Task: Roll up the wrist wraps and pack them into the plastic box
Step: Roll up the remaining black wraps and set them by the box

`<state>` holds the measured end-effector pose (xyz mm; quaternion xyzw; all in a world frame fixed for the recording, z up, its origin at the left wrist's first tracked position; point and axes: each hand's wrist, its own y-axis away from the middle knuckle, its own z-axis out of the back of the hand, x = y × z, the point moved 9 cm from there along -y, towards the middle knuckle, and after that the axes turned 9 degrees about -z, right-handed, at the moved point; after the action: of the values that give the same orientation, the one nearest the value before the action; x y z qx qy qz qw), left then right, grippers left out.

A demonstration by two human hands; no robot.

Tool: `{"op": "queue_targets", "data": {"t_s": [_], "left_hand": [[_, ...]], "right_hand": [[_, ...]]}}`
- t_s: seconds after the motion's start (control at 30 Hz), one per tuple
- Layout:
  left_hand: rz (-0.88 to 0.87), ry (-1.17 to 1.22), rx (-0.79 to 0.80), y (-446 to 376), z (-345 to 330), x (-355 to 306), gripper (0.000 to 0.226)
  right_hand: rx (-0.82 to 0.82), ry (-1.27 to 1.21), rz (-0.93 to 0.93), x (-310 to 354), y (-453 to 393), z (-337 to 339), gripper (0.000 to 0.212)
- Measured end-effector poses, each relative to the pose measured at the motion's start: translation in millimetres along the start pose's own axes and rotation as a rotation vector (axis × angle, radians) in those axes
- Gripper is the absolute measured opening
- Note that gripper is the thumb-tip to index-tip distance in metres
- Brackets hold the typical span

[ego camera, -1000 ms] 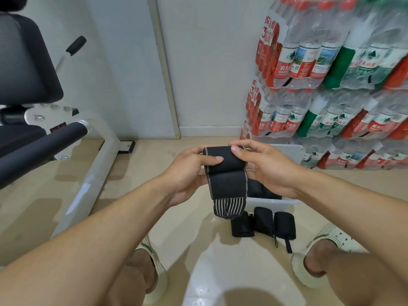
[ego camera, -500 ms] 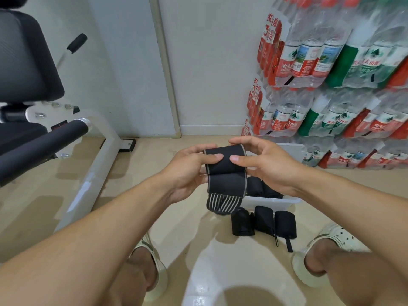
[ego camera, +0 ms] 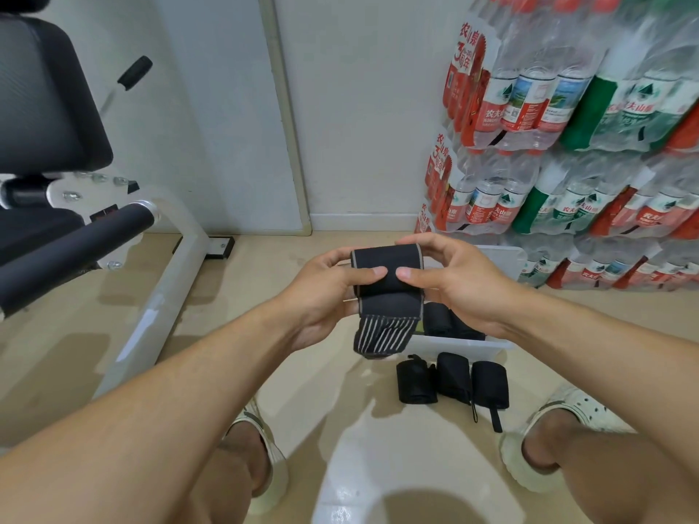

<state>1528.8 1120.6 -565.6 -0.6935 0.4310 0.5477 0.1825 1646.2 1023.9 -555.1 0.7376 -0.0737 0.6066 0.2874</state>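
A: Since the earlier frame, less wrist wrap (ego camera: 386, 296) hangs loose; the roll sits higher.
B: Grip? 
A: Left hand (ego camera: 325, 293) and right hand (ego camera: 450, 285) both pinch the roll, thumbs on its front, above the plastic box (ego camera: 463, 344); three rolled wraps (ego camera: 452, 380) lie on the floor.

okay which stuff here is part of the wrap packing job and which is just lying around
Job: wrist wrap in left hand and right hand; three rolled wraps on floor; plastic box.
Lying about: bottled water packs; gym bench.
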Motion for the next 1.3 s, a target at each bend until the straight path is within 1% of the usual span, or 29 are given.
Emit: {"op": "queue_targets", "data": {"t_s": [0.1, 0.2, 0.3, 0.4, 0.5, 0.63, 0.67, 0.77, 0.87, 0.93, 1.03, 1.1, 1.17, 1.23, 1.3], "left_hand": [[0.031, 0.008, -0.026, 0.4, 2.9, 2.8, 0.025], [0.025, -0.004, -0.042, 0.3, 5.8, 1.8, 0.026], [0.0, -0.016, -0.032, 1.1, 4.8, -1.0, 0.028], [-0.047, -0.068, -0.017, 1.6, 3.1, -5.3, 0.028], [-0.077, -0.108, -0.004, 1.9, 2.5, -7.4, 0.03], [-0.066, -0.077, -0.021, 2.1, 1.6, -6.5, 0.025], [-0.054, -0.063, -0.031, 2.2, 1.7, -5.9, 0.023], [-0.021, -0.046, -0.06, 1.8, 3.5, -2.7, 0.021], [-0.023, -0.051, -0.076, 0.9, 5.0, -1.1, 0.023], [-0.036, -0.063, -0.074, 0.2, 5.0, -2.0, 0.025], [-0.063, -0.081, -0.063, -0.7, 4.6, -4.3, 0.033], [-0.071, -0.085, -0.06, -0.9, 4.5, -4.9, 0.034], [-0.069, -0.086, -0.058, -0.2, 4.1, -4.3, 0.035], [-0.058, -0.089, -0.05, 0.8, 2.9, -3.5, 0.037], [-0.04, -0.075, -0.045, 1.4, 2.8, -2.6, 0.037]], "right_hand": [[-0.018, 0.073, 0.052, 0.8, 2.2, -3.4, 0.037], [-0.001, 0.095, 0.055, 0.0, 1.7, -4.7, 0.036], [0.018, 0.055, 0.033, 0.1, 0.2, -3.7, 0.032], [0.051, 0.003, -0.037, -6.7, -2.7, -4.6, 0.042], [0.081, -0.027, -0.09, -10.6, -2.5, -6.3, 0.04], [0.039, -0.028, -0.048, -6.6, -1.1, -2.4, 0.044], [0.028, -0.014, -0.031, -5.7, -0.8, -2.2, 0.042], [-0.002, 0.008, 0.015, -2.4, 0.6, -2.0, 0.03], [0.003, 0.004, 0.009, -2.8, 0.9, -2.5, 0.027], [0.017, -0.008, -0.019, -5.1, -0.1, -3.2, 0.032], [0.052, -0.052, -0.11, -12.5, -1.6, -5.7, 0.049], [0.081, -0.054, -0.154, -15.5, -0.9, -8.1, 0.05], [0.081, -0.061, -0.16, -15.3, -0.3, -8.1, 0.045], [0.059, -0.088, -0.125, -12.7, -0.9, -6.0, 0.035], [0.035, -0.082, -0.071, -9.5, -1.1, -3.8, 0.029]]}}
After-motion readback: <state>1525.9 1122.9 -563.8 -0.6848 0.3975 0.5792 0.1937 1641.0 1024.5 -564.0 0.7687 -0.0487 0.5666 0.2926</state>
